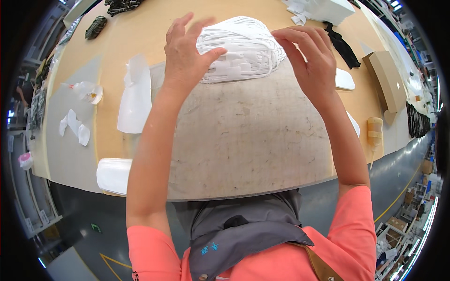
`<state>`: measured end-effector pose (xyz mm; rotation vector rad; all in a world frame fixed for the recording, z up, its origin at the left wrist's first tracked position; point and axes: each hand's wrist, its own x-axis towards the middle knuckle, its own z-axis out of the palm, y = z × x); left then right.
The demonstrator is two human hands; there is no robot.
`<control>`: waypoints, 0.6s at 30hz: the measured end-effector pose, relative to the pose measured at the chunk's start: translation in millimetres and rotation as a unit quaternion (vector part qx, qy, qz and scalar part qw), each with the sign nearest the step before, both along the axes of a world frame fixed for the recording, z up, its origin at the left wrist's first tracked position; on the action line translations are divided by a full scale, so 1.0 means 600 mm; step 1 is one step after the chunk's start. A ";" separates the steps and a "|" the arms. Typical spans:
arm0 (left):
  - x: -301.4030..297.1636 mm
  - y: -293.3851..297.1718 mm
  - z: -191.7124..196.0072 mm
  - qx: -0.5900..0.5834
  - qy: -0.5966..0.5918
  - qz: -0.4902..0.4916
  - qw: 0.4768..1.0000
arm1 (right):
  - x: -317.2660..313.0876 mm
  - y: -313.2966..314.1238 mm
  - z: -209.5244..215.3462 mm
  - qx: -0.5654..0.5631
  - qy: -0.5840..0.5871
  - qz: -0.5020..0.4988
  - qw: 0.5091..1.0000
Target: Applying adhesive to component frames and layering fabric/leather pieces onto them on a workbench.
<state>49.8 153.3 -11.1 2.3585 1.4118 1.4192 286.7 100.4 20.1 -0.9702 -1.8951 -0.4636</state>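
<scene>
A bundle of thin white cords [234, 51], with wider white bands across its front, lies at the far middle of the worktable. At its left side my left hand [185, 51] is open, fingers spread and slightly blurred, the thumb pointing over the cords. My right hand [309, 58] is at the bundle's right edge, thumb and forefinger pinched together. A fine line shows at those fingertips, too thin to name. Between my forearms is a worn grey-beige board [248, 136] with small dark marks.
A clear bottle [89, 92], a white sheet [136, 103] and a white pad [114, 175] lie to the left. On the right are a cardboard box piece [386, 82], a yellowish nozzle bottle [374, 131], a white pad [344, 79] and black cloth [342, 44].
</scene>
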 end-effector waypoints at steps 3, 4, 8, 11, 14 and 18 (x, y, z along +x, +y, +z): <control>-0.042 -0.009 0.025 -0.159 0.016 -0.105 0.982 | 0.004 -0.046 0.024 -0.022 0.026 0.024 0.999; -0.051 -0.033 0.039 -0.207 -0.004 -0.123 0.971 | 0.007 -0.065 0.026 -0.049 0.053 0.033 0.997; -0.088 -0.133 0.052 -0.337 -0.135 -0.143 0.921 | 0.013 -0.158 0.015 -0.243 0.254 0.037 0.936; -0.096 -0.225 0.025 -0.419 -0.214 -0.143 0.871 | 0.027 -0.244 -0.004 -0.422 0.365 0.023 0.829; -0.113 -0.292 0.015 -0.517 -0.239 -0.139 0.810 | 0.051 -0.310 -0.036 -0.544 0.382 -0.002 0.747; -0.109 -0.355 -0.023 -0.602 -0.247 -0.131 0.749 | 0.050 -0.372 -0.078 -0.611 0.429 -0.028 0.664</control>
